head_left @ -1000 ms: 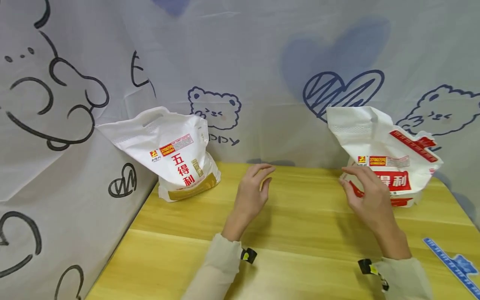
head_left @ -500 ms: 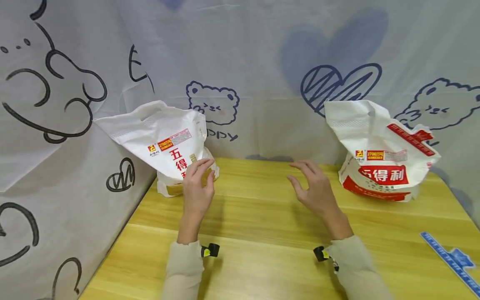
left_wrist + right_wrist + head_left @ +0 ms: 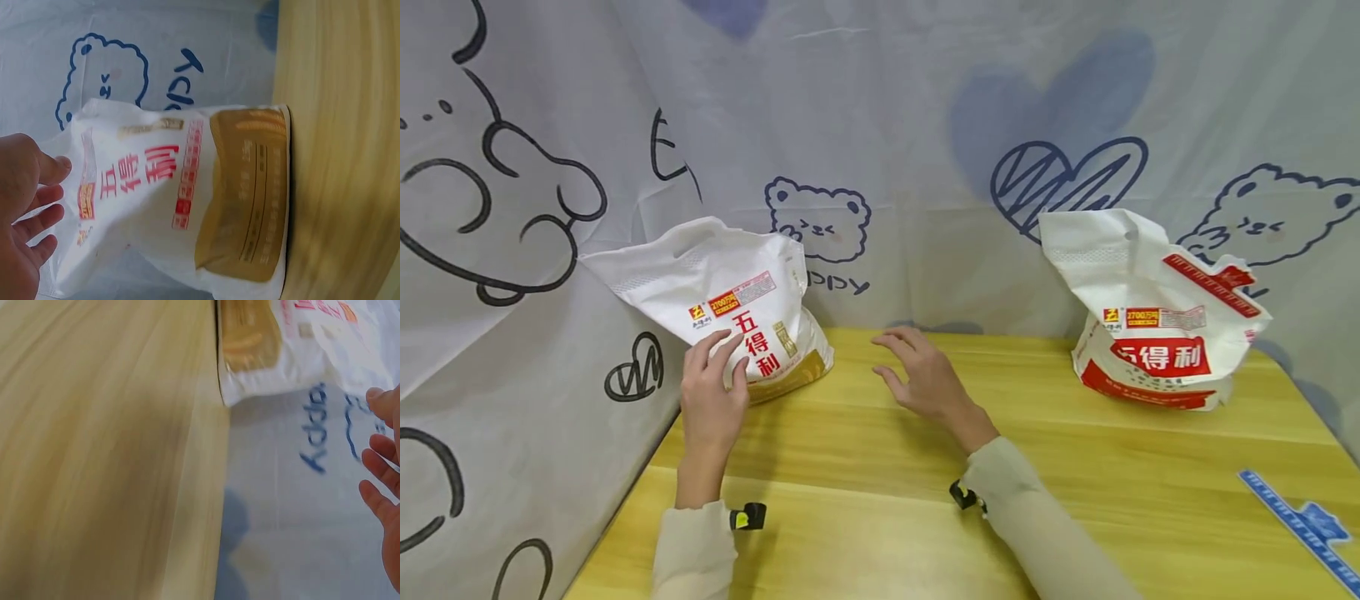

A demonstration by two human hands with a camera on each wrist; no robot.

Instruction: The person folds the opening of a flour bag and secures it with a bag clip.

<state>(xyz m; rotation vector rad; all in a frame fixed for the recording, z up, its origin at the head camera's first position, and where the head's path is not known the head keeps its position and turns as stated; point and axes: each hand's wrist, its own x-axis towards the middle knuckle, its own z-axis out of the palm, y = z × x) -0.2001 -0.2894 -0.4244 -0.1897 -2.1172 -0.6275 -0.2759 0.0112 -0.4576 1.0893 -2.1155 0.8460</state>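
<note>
A white flour bag with a gold base point(image 3: 758, 333) stands at the left back of the table, its top leaning left. My left hand point(image 3: 711, 396) is in front of its lower left side in the head view, fingers loosely bent and holding nothing. The left wrist view shows the same flour bag point(image 3: 162, 194) just beyond the fingertips. To the right of that bag is my right hand point(image 3: 925, 379), thumb and fingers apart with nothing between them. In the right wrist view, the bag's gold corner point(image 3: 250, 337) is beyond the right hand point(image 3: 384, 475).
A second white flour bag, with a red base point(image 3: 1157, 350), stands at the back right. A blue ruler-like strip point(image 3: 1296, 521) lies near the table's right edge. Behind the wooden table point(image 3: 865, 533) hangs a cloth point(image 3: 910, 125) with bear and heart drawings; another side closes the left.
Both hands have moved left: the left hand to the gold-based flour bag, the right hand away from the red-based bag to the table's middle. Neither bag has moved.
</note>
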